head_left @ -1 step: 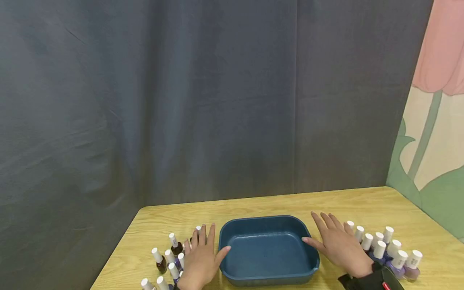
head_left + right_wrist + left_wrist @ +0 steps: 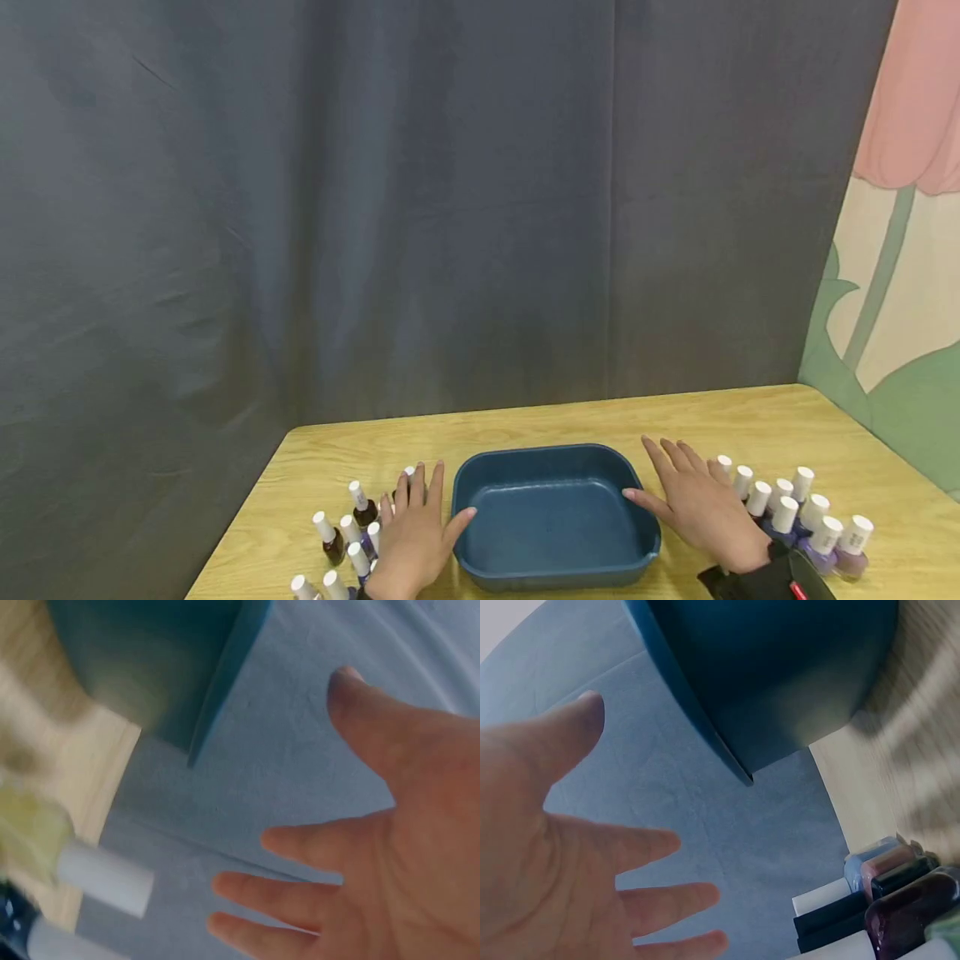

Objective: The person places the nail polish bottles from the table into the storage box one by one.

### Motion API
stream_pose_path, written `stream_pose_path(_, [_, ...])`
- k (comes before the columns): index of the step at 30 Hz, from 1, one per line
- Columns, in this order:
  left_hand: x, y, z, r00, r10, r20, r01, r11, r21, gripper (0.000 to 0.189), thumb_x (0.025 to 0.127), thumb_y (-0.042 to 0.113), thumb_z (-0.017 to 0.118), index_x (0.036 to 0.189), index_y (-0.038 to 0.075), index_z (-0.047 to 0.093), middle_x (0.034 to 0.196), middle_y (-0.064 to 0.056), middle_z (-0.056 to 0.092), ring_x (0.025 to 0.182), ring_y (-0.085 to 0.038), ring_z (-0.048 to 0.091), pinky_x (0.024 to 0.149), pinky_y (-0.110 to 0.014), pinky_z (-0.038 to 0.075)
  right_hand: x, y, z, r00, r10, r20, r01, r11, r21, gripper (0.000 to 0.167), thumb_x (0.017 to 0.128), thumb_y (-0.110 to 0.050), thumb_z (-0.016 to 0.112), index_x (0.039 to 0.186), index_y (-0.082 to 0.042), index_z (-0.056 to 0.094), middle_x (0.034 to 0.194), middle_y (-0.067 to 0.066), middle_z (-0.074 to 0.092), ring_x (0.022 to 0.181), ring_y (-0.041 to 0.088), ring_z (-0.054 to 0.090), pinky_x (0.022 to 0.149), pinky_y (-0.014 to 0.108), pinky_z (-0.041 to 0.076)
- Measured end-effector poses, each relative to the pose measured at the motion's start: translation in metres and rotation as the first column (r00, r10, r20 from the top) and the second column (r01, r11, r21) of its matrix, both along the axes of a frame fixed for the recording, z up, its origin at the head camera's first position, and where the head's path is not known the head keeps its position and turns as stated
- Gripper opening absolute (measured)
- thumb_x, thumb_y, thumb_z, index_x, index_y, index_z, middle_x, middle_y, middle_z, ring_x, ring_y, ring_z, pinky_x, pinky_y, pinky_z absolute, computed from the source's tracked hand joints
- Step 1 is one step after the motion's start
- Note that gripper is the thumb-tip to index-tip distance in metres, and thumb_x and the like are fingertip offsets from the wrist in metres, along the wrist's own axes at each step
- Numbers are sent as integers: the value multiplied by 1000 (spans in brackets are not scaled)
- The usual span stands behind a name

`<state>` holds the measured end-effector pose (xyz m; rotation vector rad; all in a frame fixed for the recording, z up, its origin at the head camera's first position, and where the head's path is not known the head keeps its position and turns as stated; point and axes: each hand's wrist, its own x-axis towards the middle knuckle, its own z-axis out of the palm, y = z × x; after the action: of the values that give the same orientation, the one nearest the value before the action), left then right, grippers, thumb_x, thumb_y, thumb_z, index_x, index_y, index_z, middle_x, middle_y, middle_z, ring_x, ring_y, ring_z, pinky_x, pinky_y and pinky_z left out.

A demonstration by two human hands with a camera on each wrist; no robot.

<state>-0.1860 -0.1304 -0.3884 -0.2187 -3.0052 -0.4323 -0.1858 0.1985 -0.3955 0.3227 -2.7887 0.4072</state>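
A dark blue rectangular basin sits on the wooden table between my two hands. Just left of its rim, my left hand is held with fingers spread and nothing in its grasp. Beyond the other side of the basin, my right hand is spread the same way, its thumb by the rim. Nail polish bottles with white caps stand beside and partly behind the left hand. More such bottles, several with purple polish, are grouped at the right hand. In the left wrist view, the palm faces the basin's outer wall.
The light wood table ends at a dark grey curtain along the back. A wall panel with a pink flower borders the right. In the right wrist view, a yellow-green bottle lies near the basin.
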Motion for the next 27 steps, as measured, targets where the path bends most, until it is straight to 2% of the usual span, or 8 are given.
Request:
stream_pose_path(7, [6, 0, 2, 998, -35, -46, 36, 999, 21, 72, 90, 57, 39, 143, 10, 30, 146, -23, 27, 135, -44, 22, 107, -60, 9, 1, -2, 8, 999, 32, -6, -32, 999, 16, 70, 86, -53, 52, 135, -2, 41, 129, 26, 47, 119, 46, 42, 96, 60, 28])
stream_pose_path(13, [11, 1, 2, 999, -39, -32, 39, 999, 4, 70, 90, 54, 42, 143, 11, 30, 147, -22, 26, 136, -43, 21, 108, -58, 8, 6, 0, 10, 999, 17, 44, -17, 1000, 0, 73, 87, -56, 48, 136, -3, 39, 130, 27, 45, 120, 49, 40, 96, 63, 27])
stream_pose_path(20, [12, 1, 5, 998, -51, -41, 50, 999, -12, 70, 90, 57, 38, 143, 11, 29, 148, -21, 25, 136, -42, 22, 107, -61, 7, 6, 1, 11, 998, 23, 56, -22, 999, -23, 73, 88, -56, 47, 137, -4, 38, 132, 28, 44, 121, 49, 38, 97, 64, 24])
stream_pose_path(27, [13, 1, 7, 997, -54, -55, 52, 998, -35, 68, 90, 55, 41, 143, 14, 30, 147, -20, 27, 136, -40, 23, 109, -58, 8, 4, -9, 10, 999, 33, 37, -30, 997, -73, 69, 87, -41, 58, 132, 7, 39, 124, 32, 49, 115, 48, 46, 92, 54, 39])
